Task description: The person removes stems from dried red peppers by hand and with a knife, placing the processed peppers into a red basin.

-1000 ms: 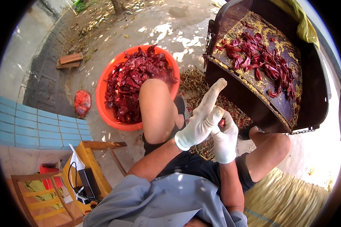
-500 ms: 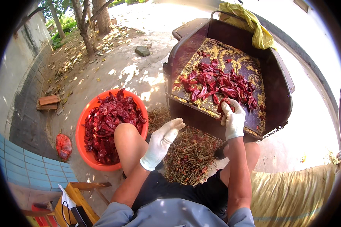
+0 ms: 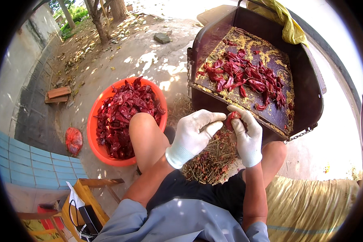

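Note:
My right hand (image 3: 248,135), in a white work glove, pinches a dried red chili pepper (image 3: 232,117) between thumb and fingers. My left hand (image 3: 195,135), gloved the same way, comes up close beside the pepper with thumb and forefinger drawn together; whatever is between their tips is too small to make out. Both hands are in front of the near edge of a dark metal cart bed (image 3: 213,98). A heap of dried chilies (image 3: 252,76) lies in that bed among scattered yellow seeds. Below my hands, a pile of stems (image 3: 209,161) covers the ground between my legs.
An orange basin (image 3: 94,139) full of dried chilies stands by my left knee. Farther left are a red plastic bag (image 3: 74,140) and bricks (image 3: 58,94). A wooden stool (image 3: 90,201) holds a black device at lower left. Tan cloth (image 3: 306,201) lies at lower right; yellow cloth (image 3: 292,28) hangs over the cart.
My left hand has moved right to meet the right hand at the pepper, its fingers now pinched. My right hand has drawn slightly nearer to me, off the cart's edge. The view has shifted.

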Demonstrator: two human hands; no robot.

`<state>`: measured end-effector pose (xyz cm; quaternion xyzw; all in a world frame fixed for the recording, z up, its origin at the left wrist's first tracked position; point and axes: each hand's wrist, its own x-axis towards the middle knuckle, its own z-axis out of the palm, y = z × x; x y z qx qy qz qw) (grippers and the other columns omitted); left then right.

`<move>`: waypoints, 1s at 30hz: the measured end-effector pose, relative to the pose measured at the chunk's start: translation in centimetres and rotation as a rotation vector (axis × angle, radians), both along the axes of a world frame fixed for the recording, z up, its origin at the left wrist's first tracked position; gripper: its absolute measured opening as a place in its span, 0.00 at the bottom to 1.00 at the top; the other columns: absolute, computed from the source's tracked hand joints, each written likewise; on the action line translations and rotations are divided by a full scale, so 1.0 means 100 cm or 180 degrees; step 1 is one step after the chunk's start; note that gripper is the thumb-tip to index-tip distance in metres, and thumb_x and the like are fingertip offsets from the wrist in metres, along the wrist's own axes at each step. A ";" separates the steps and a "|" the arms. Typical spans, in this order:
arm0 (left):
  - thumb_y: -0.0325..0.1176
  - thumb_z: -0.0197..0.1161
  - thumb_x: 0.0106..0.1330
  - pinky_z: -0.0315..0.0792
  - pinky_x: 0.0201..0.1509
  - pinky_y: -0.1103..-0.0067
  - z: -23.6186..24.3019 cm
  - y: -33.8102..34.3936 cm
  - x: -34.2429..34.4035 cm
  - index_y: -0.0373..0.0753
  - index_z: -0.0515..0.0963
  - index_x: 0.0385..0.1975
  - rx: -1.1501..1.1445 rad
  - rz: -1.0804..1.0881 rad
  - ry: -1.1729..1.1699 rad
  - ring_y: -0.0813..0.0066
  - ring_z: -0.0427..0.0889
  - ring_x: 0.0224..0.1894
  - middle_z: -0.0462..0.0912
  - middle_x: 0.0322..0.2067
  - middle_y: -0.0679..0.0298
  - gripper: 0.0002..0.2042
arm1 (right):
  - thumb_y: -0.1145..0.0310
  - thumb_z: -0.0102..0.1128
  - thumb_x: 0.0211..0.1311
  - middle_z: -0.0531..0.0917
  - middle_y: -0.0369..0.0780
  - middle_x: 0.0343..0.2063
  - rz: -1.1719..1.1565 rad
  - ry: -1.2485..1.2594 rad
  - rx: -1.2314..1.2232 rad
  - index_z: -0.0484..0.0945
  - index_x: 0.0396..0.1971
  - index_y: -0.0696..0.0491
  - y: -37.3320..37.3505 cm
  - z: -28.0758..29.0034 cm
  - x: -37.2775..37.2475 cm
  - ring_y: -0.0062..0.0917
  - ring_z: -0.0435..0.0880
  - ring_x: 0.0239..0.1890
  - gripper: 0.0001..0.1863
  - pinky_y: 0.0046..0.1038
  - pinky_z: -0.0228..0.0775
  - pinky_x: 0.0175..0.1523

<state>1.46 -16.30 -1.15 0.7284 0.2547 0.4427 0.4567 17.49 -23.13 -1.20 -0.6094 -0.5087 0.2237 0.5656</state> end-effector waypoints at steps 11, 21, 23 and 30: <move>0.29 0.71 0.55 0.76 0.35 0.73 0.013 0.007 0.005 0.40 0.85 0.36 0.2132 0.0597 0.0802 0.65 0.82 0.31 0.83 0.29 0.64 0.09 | 0.73 0.66 0.57 0.83 0.41 0.33 -0.0425 -0.1844 0.0400 0.83 0.39 0.53 -0.009 0.005 -0.005 0.37 0.84 0.31 0.09 0.31 0.76 0.36; 0.34 0.69 0.52 0.73 0.32 0.71 0.008 0.018 -0.002 0.43 0.84 0.29 0.2569 0.0005 0.1619 0.66 0.81 0.28 0.80 0.24 0.67 0.06 | 0.73 0.60 0.48 0.80 0.36 0.32 -0.0006 -0.3403 0.0157 0.81 0.38 0.49 -0.014 0.000 0.001 0.31 0.82 0.27 0.14 0.33 0.75 0.30; 0.35 0.68 0.54 0.74 0.33 0.69 0.005 0.015 -0.005 0.42 0.83 0.28 0.2462 -0.0140 0.1815 0.64 0.82 0.29 0.81 0.25 0.65 0.06 | 0.73 0.60 0.48 0.79 0.36 0.31 0.0164 -0.3430 0.0111 0.81 0.38 0.50 -0.015 -0.004 0.003 0.32 0.82 0.27 0.14 0.33 0.75 0.29; 0.35 0.66 0.57 0.76 0.36 0.69 -0.018 0.017 -0.009 0.43 0.84 0.27 0.2114 -0.0272 0.2010 0.64 0.83 0.31 0.82 0.25 0.64 0.05 | 0.74 0.61 0.48 0.79 0.36 0.30 0.0400 -0.3338 -0.0197 0.81 0.35 0.48 -0.014 -0.021 0.002 0.32 0.83 0.26 0.11 0.34 0.75 0.28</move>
